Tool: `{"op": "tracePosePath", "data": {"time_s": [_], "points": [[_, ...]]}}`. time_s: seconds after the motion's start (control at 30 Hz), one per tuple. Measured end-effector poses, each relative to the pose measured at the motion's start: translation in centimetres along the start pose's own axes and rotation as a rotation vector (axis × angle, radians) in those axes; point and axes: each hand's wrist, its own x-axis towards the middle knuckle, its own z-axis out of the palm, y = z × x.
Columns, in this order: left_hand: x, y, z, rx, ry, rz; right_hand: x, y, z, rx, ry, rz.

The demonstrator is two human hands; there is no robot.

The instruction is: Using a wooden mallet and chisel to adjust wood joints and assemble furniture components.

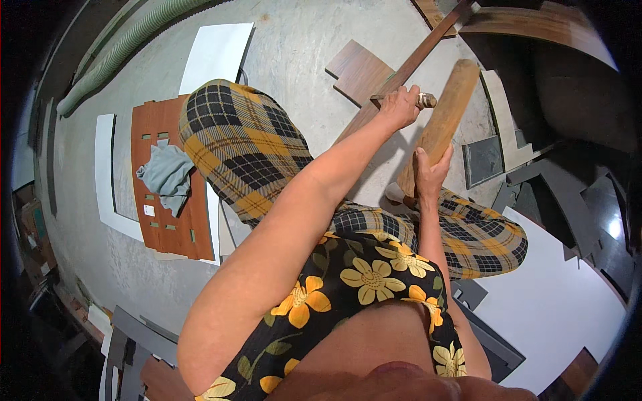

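Filling the near middle, a black floral top (371, 277) hides part of the plaid trousers (241, 134) from us, and at the near right a white sheet (548, 307) runs partly out of sight under a folded knee. To the left, a reddish-brown slotted board (190, 234) bears a crumpled grey cloth (166, 175), which covers part of it. Between the knees, we see the right hand (433, 172) clamped on a thick wooden bar (449, 110), which slants away to the far right; a pale rounded thing (394, 194) by its near end is hard for us to make out. Just beyond, the left hand (401, 108) is closed around a small tool (426, 100), hiding most of it; its rounded end is just beside the bar, and we cannot tell whether the two touch. Past it, a long brown strip (431, 48) lies by a notched brown board (361, 70). At the far left, a ribbed hose (127, 52) is cut off by the far edge, and at the far right a curved brown panel (542, 25) tops a dark hollow (568, 83) whose inside is too dark for us to read
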Motion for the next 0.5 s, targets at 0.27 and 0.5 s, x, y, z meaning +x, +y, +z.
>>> {"op": "tracePosePath", "data": {"time_s": [0.27,0.5], "points": [[-0.1,0.1,0.1,0.013,0.031,0.09,-0.2,-0.5,0.0,-0.07,0.058,-0.03],[-0.5,0.5,0.0,0.035,-0.019,0.067,0.1,0.7,-0.5,-0.043,0.01,0.028]]}}
